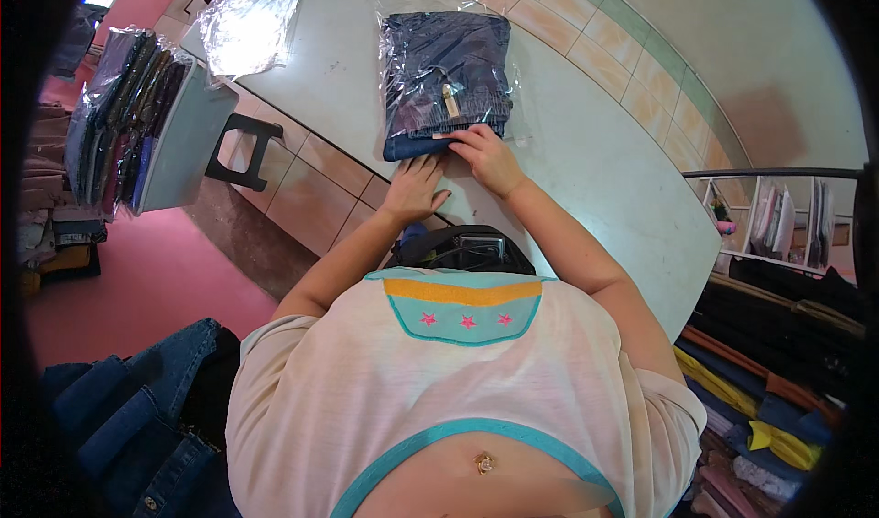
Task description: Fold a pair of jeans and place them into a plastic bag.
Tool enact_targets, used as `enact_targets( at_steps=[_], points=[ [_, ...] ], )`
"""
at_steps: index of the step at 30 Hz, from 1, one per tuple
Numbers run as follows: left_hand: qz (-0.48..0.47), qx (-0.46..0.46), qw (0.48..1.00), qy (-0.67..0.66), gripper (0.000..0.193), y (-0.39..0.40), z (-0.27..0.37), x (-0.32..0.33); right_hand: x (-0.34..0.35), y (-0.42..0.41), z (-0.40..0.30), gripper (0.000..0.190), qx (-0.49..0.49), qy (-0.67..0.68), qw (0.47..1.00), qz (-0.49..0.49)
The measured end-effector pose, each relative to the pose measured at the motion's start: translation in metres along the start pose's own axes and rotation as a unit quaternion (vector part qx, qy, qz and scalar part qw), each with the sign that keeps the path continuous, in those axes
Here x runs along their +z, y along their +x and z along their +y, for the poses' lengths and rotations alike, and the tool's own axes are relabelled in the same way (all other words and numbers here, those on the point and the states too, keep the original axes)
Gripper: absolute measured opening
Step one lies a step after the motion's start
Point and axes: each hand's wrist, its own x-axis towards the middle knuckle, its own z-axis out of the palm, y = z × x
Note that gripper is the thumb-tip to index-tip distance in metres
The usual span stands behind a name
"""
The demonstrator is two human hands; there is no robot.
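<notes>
Folded blue jeans with an elastic waistband (446,72) lie inside a clear plastic bag (520,109) on a pale table (597,175). A small tan tag (450,101) shows near the waistband. At the bag's near edge, my right hand (486,157) has its thumb and fingertips closed on the edge by the denim fold. My left hand (417,187) rests on the table just below the near left part of the fold, its fingertips touching or just under it; the thumb is apart and nothing shows held in it.
Clear plastic bags (250,24) lie at the table's far left. Bagged folded garments (127,120) stand in a row at the left, beside a black stool (244,151). Denim garments (137,408) are piled at the lower left, and folded clothes (762,387) fill the right side.
</notes>
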Motion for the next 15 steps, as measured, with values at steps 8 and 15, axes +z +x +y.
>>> enact_targets(
  at_steps=[8, 15],
  points=[
    [-0.022, -0.021, 0.999, -0.037, 0.067, -0.001, -0.002, 0.000, 0.020, -0.022, -0.007, 0.059, 0.027, -0.077, 0.992, -0.092],
    [-0.001, -0.009, 1.000, -0.005, 0.071, -0.002, -0.002, 0.003, 0.028, 0.003, 0.023, 0.057, 0.057, -0.158, 0.981, -0.093]
  ],
)
